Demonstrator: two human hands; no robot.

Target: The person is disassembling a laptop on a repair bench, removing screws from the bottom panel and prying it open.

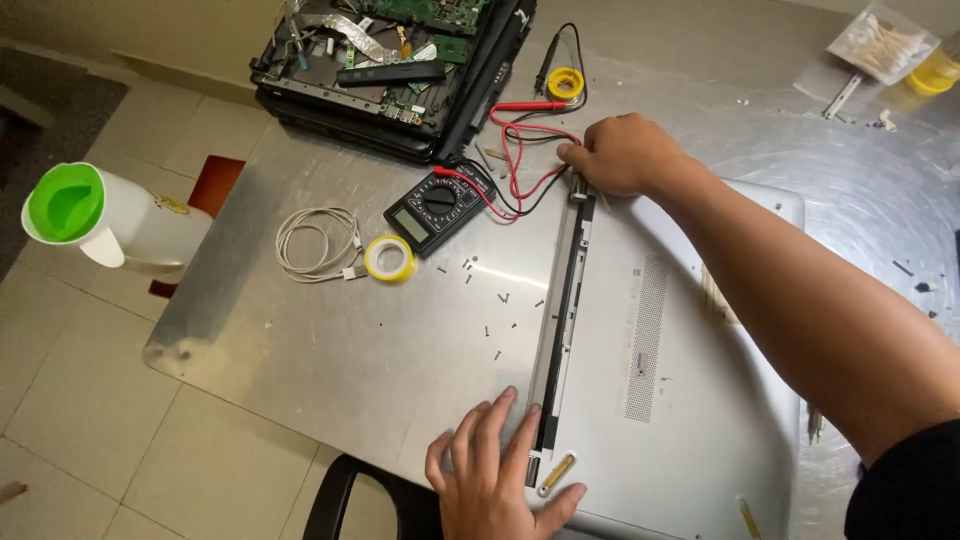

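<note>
Two laptops (670,370) (400,60), two tape rolls (389,259) (565,83), perhaps a dozen screws (497,354)

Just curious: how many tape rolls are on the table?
2: one yellow roll beside the white cable, another near the opened laptop. More may be hidden.

multimeter (436,208) left of laptop (680,360), on table (330,350)

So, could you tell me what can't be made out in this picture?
- Head view: the right hand covers the laptop corner; its grip is unseen.
- The laptop's near edge is cut off by the frame; the left hand covers part.
- Loose screws: too small to tell type.
</note>
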